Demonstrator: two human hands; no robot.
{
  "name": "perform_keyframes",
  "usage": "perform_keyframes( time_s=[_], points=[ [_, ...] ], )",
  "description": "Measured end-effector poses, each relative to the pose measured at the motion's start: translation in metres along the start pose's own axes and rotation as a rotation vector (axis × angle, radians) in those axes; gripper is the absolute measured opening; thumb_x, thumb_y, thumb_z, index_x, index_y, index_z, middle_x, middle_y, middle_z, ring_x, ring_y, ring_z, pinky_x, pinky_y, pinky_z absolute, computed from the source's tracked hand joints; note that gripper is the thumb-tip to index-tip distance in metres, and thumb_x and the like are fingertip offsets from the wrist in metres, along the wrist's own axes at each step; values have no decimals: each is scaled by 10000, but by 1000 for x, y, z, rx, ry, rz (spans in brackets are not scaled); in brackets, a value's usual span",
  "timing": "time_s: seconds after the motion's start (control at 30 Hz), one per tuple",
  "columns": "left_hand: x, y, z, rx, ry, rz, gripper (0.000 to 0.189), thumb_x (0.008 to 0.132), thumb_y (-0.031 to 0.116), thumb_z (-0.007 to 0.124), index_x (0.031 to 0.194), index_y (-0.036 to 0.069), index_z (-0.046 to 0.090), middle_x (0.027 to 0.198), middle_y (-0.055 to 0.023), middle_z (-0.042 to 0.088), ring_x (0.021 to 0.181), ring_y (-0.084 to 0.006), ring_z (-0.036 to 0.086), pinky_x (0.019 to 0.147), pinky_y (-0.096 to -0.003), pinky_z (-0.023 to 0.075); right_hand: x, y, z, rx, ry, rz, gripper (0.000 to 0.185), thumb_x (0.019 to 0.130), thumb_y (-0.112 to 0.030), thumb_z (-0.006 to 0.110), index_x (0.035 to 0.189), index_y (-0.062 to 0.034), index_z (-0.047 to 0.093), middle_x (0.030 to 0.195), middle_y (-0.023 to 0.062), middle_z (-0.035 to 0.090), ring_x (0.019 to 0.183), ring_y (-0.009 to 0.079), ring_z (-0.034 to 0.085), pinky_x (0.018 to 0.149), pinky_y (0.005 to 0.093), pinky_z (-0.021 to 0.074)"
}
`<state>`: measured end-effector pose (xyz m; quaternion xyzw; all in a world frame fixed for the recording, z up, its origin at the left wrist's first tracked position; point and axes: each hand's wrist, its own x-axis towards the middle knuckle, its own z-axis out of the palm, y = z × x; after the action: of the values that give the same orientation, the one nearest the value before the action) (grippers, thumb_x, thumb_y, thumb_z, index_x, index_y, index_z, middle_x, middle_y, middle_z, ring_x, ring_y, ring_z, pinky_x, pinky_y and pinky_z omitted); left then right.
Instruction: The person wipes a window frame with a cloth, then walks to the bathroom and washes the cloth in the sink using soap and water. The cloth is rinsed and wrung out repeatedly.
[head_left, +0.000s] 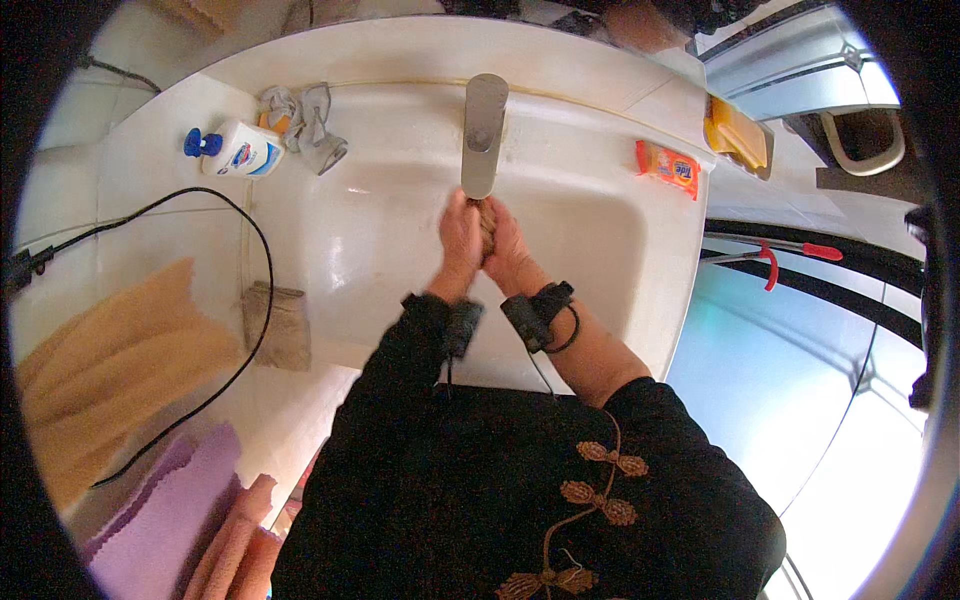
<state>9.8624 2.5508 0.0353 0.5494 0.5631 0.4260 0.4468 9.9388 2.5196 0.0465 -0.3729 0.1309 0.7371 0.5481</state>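
Under the spout of a metal faucet (486, 135), my left hand (457, 234) and my right hand (514, 247) are pressed together. Between them is a small crumpled brown cloth (487, 221), mostly covered by the palms and fingers. Both hands are above the basin of a white sink (592, 262) and look slightly blurred. Whether water is running cannot be made out. Each wrist carries a black strapped device with a thin cable.
On the left rim lie a pump bottle (244, 150), crumpled grey fabric (319, 127) and a folded grey-brown cloth (277, 326). A Tide packet (669, 171) lies on the right rim. A black cable (262, 247) loops past tan (127, 367) and purple (169, 510) towels.
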Motion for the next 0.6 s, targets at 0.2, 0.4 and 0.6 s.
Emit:
perform_keyframes(
  time_s=[0.2,0.4,0.6],
  points=[
    [-1,-7,8,357,71,137,241,844,202,471,1011,48,553,1025,-173,563,1002,-353,518,876,-452,384,-2,2,7,-94,-6,-8,244,928,-211,447,1084,-44,533,1056,67,582,956,191,559,852,345,470],
    [-10,5,1,379,-129,-27,300,814,233,525,1032,29,552,1162,-175,523,1103,-349,468,908,-451,323,7,-3,1,1,-186,78,302,950,-262,405,1140,-50,505,1035,103,587,967,217,562,878,348,466],
    [-14,11,-42,682,-310,819,314,773,418,599,946,158,622,1166,-101,504,1122,-283,474,998,-546,207,-3,-28,8,-30,-327,152,571,931,-544,331,1234,-75,451,1097,120,580,1026,259,555,906,404,462]
  ],
)
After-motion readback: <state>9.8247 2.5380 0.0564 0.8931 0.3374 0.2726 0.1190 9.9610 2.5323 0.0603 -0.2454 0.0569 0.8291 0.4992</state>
